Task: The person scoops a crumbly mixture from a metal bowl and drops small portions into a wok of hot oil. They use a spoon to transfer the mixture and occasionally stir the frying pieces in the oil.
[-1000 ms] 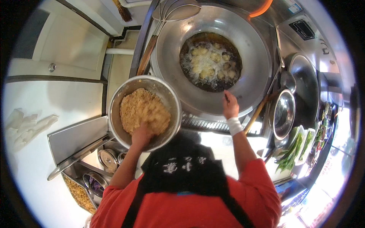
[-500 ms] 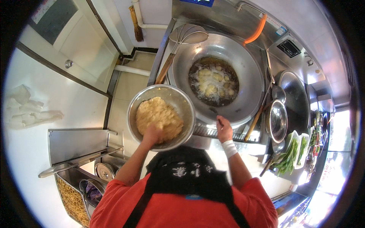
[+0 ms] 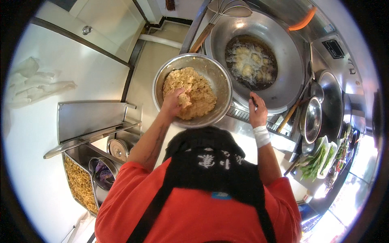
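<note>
My left hand [image 3: 173, 102] is inside a steel mixing bowl [image 3: 227, 99], its fingers closed round a lump of pale, crumbly batter. The rest of the batter [image 3: 194, 83] fills much of the bowl. Over the near rim of a big wok [image 3: 289, 60], my right hand [image 3: 257, 113], its wrist wrapped in white, grips a slim dark utensil, perhaps a spoon [image 3: 254, 100]. Its far end points toward the oil and is hard to make out. Several pale yellow lumps [image 3: 251, 60] bubble in the dark oil in the wok.
A wire strainer [image 3: 204, 36] with a wooden handle leans across the wok's left rim. Right of the wok are a wooden-handled tool [image 3: 287, 119], a steel bowl [image 3: 312, 121] and trays of green vegetables [image 3: 316, 162]. A container of brown crumbly food [image 3: 79, 182] stands lower left.
The view has shifted, so the wok and bowl sit higher and further right in it. My left hand has come up out of the batter with a lump; my right hand keeps its grip.
</note>
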A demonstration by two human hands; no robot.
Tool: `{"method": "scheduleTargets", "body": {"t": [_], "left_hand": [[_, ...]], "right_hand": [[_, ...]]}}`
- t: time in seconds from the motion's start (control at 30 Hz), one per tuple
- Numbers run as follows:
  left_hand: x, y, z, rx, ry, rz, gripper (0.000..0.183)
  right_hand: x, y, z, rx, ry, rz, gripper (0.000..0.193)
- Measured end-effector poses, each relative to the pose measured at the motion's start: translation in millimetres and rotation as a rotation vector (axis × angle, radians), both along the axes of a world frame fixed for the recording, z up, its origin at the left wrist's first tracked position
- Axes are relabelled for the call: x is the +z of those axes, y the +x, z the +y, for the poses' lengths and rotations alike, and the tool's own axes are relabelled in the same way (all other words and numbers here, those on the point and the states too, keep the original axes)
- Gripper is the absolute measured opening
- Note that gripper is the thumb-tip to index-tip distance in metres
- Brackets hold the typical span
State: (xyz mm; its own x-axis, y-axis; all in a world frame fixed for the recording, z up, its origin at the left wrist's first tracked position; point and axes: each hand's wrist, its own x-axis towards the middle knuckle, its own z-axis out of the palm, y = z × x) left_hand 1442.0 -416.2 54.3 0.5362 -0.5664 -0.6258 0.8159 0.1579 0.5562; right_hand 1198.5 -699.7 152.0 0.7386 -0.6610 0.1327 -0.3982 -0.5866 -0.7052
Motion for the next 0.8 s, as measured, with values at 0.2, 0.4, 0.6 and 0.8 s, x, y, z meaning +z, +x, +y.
{"method": "scheduleTargets", "body": {"t": [0.2, 0.4, 0.6, 0.8], "left_hand": [[0.8, -7.4, -5.9, 0.063, 0.011, 0.134, 0.039], [0.3, -4.7, -7.2, 0.043, -0.165, 0.070, 0.046], [-2.4, -18.1, -6.9, 0.079, -0.126, -0.152, 0.026], [16.9, -28.5, -25.6, 0.143, -0.197, 0.083, 0.020]], "right_hand": [[3.1, 11.8, 13.4, 0.082, 0.018, -0.029, 0.031], [3.7, 22.9, 19.6, 0.135, 0.064, -0.032, 0.032], [3.6, 28.1, 20.3, 0.164, 0.061, -0.014, 0.032], [5.2, 34.5, 24.7, 0.172, 0.112, -0.036, 0.032]]}}
